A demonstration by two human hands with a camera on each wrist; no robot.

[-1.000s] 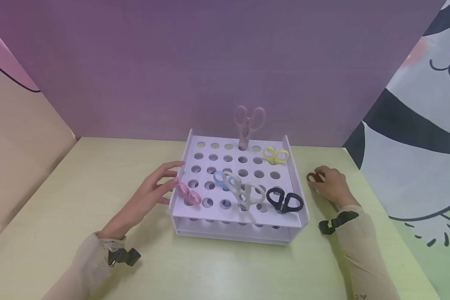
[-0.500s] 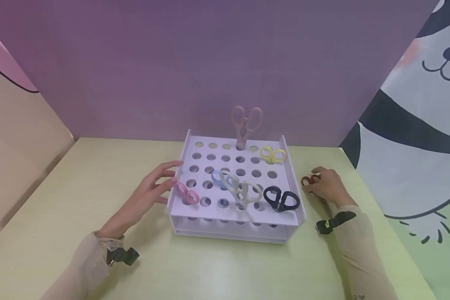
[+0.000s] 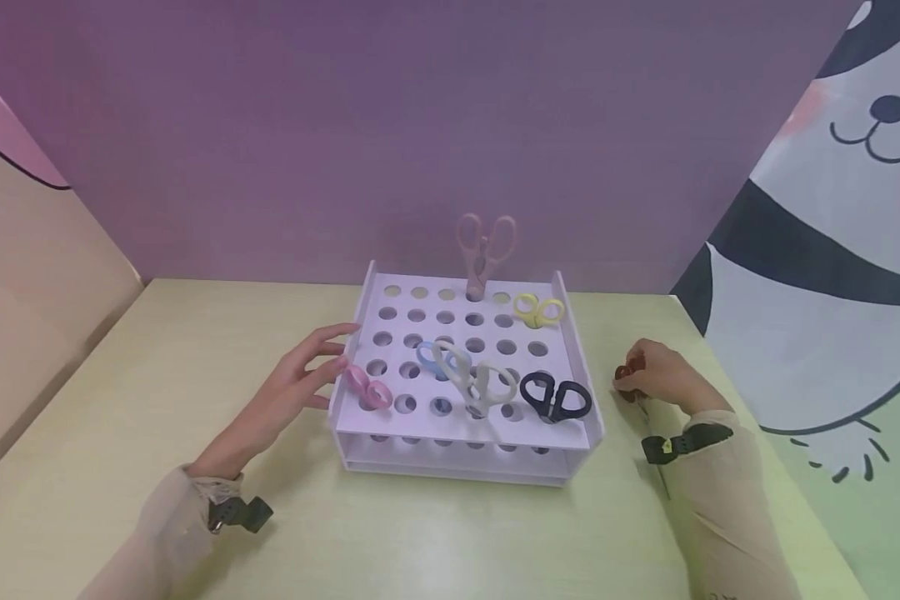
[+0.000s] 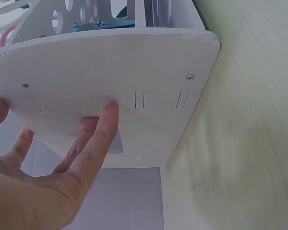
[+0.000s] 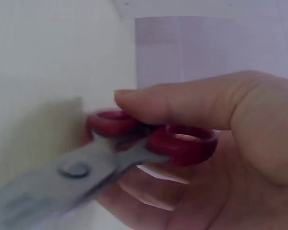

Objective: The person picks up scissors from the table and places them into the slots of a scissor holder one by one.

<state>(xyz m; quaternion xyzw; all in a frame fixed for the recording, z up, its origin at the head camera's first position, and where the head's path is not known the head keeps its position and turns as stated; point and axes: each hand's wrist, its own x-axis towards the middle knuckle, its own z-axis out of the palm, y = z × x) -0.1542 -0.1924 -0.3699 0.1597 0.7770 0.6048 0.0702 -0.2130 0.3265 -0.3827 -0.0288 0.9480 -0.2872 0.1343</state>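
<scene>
My right hand (image 3: 663, 377) pinches a pair of scissors (image 5: 182, 149) by its red handles, to the right of the rack. In the right wrist view the thumb lies over the handles and the metal blades extend to the lower left. My left hand (image 3: 288, 383) rests with extended fingertips against the left side of a white rack (image 3: 420, 427) drilled with rows of round holes. Standing in the rack are scissors with small pink (image 3: 370, 388), blue (image 3: 431, 358), white (image 3: 474, 383), black (image 3: 555, 398), yellow (image 3: 537, 312) and tall pale pink handles (image 3: 478, 254).
The rack stands on a light wooden table (image 3: 450, 533), with its raised side walls at left and right. A purple wall (image 3: 450, 125) rises behind the table. A panda picture (image 3: 832, 250) covers the right-hand wall.
My right hand has lifted the red-handled scissors a little and turned them, so the blades now show pointing toward me. My left hand stays against the rack. The head view has shifted slightly.
</scene>
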